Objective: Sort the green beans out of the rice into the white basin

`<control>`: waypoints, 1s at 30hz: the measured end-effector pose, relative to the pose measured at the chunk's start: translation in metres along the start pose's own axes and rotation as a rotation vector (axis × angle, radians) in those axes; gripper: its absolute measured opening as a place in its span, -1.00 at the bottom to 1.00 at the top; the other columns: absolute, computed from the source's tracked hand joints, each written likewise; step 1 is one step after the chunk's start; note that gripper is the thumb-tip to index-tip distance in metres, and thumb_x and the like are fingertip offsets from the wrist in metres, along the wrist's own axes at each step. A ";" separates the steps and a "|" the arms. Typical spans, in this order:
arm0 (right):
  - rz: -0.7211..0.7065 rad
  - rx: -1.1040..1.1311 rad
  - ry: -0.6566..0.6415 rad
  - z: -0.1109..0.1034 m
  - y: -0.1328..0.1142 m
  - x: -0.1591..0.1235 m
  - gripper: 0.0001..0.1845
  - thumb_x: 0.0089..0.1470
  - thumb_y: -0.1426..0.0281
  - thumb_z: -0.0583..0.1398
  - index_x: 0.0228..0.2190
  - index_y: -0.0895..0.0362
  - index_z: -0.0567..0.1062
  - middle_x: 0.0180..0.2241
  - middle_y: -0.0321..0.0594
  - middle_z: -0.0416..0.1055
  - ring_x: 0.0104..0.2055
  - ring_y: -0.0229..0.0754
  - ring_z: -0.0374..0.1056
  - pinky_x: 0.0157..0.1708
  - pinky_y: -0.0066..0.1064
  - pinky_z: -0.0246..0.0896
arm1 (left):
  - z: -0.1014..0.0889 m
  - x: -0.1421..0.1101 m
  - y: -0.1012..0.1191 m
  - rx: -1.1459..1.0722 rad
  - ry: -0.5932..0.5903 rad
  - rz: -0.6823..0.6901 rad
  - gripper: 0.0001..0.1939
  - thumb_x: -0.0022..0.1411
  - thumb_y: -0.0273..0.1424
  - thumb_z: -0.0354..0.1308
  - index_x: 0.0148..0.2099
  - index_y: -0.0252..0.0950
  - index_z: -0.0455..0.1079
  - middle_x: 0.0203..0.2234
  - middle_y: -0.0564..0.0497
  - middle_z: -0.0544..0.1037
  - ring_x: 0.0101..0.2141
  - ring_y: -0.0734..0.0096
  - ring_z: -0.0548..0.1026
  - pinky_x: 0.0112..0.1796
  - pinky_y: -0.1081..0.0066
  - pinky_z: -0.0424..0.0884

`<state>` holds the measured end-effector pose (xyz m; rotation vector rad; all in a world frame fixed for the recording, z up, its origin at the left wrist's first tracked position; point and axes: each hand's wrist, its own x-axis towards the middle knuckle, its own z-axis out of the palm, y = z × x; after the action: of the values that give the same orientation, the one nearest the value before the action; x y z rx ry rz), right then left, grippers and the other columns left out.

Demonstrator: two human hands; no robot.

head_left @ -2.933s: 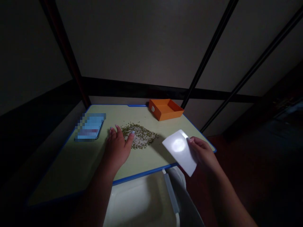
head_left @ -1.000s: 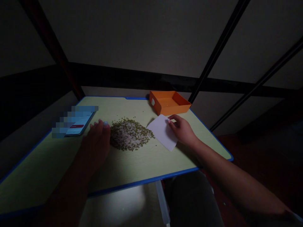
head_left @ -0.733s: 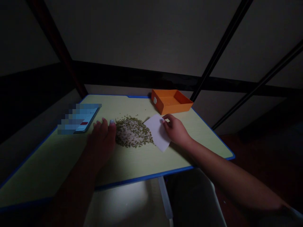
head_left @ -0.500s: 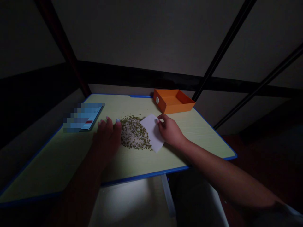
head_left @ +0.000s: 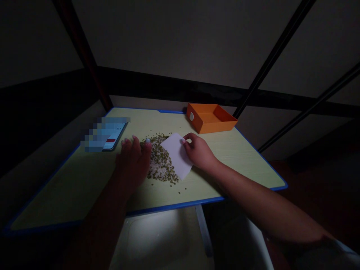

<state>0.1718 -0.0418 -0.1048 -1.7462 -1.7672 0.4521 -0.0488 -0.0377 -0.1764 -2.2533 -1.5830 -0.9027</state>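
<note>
Left hand: fingers loosely spread beside our pile.
Pile: green and white grains on the desk, between our hands.
Paper: at its right; we'd best keep its edge low.
Right hand: pinching the paper.

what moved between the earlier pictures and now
The right hand has brought the paper leftward from off the pile's right side onto its right edge. A few loose grains now lie in front of the pile. Nothing was taken hold of or let go. The left hand stays at the pile's left; the box and phone stayed put.
</note>
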 end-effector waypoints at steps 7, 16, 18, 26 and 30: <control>-0.034 -0.056 0.065 -0.025 0.008 0.000 -0.74 0.22 0.34 0.10 -0.20 0.20 0.52 -0.39 -0.04 0.55 -0.45 -0.15 0.33 -0.47 -0.40 0.01 | -0.005 0.006 -0.008 -0.036 -0.105 -0.032 -0.50 0.37 -0.36 -0.25 0.26 -0.36 0.19 0.25 -0.49 0.28 0.31 -0.30 0.15 0.14 -0.33 0.24; -0.056 0.101 0.255 -0.065 0.020 -0.027 -0.74 0.11 0.20 0.21 -0.41 0.15 0.54 -0.51 -0.16 0.51 -0.50 -0.19 0.32 -0.51 -0.42 0.02 | -0.004 -0.001 -0.001 -0.040 -0.134 -0.093 -0.49 0.38 -0.25 -0.05 0.31 -0.26 0.16 0.34 -0.29 0.19 0.34 -0.16 0.11 0.21 -0.31 0.16; -0.033 0.204 0.327 -0.076 0.025 -0.039 -0.71 0.05 0.16 0.27 -0.45 0.14 0.57 -0.48 -0.15 0.53 -0.47 -0.17 0.36 -0.51 -0.42 0.08 | -0.003 0.000 -0.002 -0.037 -0.129 -0.118 -0.42 0.33 -0.18 0.07 0.33 -0.21 0.13 0.33 -0.21 0.20 0.31 -0.07 0.19 0.20 -0.28 0.20; 0.130 0.222 0.362 -0.087 0.053 -0.060 -0.64 -0.09 0.07 0.34 -0.45 0.13 0.63 -0.51 -0.11 0.55 -0.51 -0.13 0.39 -0.57 -0.40 0.11 | -0.004 0.001 -0.017 -0.013 -0.145 -0.089 -0.47 0.33 -0.17 0.07 0.27 -0.24 0.22 0.26 -0.21 0.30 0.23 0.00 0.31 0.16 -0.16 0.29; 0.162 0.195 0.253 -0.081 0.059 -0.057 -0.65 -0.08 0.09 0.31 -0.46 0.14 0.63 -0.49 -0.11 0.57 -0.51 -0.14 0.38 -0.56 -0.40 0.08 | -0.008 0.001 -0.016 0.001 -0.133 -0.062 -0.51 0.27 -0.19 0.16 0.20 -0.23 0.29 0.19 -0.14 0.37 0.12 0.10 0.40 0.08 -0.08 0.39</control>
<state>0.2649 -0.1079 -0.0908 -1.7294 -1.3667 0.4341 -0.0659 -0.0352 -0.1716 -2.3189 -1.7174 -0.7811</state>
